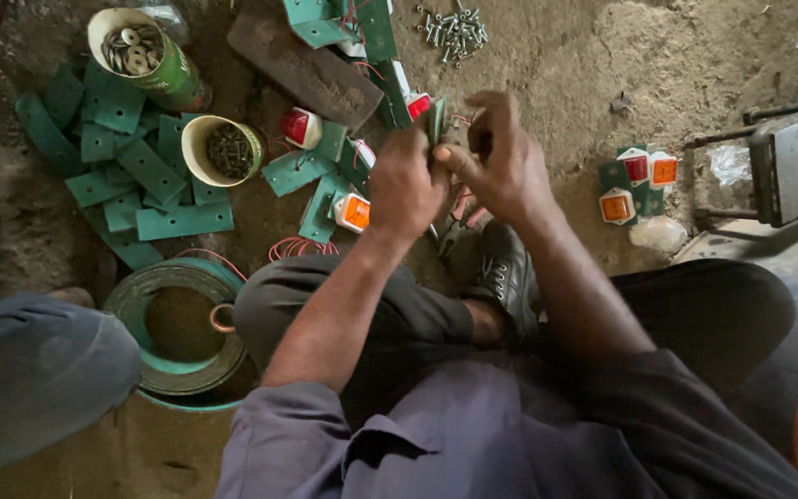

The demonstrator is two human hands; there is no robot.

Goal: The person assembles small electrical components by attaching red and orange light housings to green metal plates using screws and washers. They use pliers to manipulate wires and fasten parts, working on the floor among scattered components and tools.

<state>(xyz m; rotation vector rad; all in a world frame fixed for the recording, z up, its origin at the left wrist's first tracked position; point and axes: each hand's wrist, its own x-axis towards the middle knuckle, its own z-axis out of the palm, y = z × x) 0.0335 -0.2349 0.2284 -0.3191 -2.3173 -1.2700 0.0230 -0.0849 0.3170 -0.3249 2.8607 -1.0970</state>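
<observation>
Green metal bracket (438,118) sits upright at centre frame, pinched between both hands. Left hand (405,185) closed around its lower edge, right hand (502,162) closed on its right side, fingers (491,115) curled over the top; what the fingertips hold there is blurred, cannot tell. Red wires (459,199) hang just below the hands, pliers (454,231) on the dirt under them, touching the black shoe (507,273). Tight on the left of the hands: orange lamp (355,212) and red lamp (300,127) on green plates just beside the left wrist. Upper left crowded, pile of green plates (150,176), can of washers (140,57), can of dark screws (223,150). Coil of green strip (182,323) at lower left, touching the bent knee. Loose bolts (454,32) at top edge. Open dirt ground (565,83) upper right of the hands, bare up to the lamp cluster (637,180) at right. Metal stool (791,162) at right edge
</observation>
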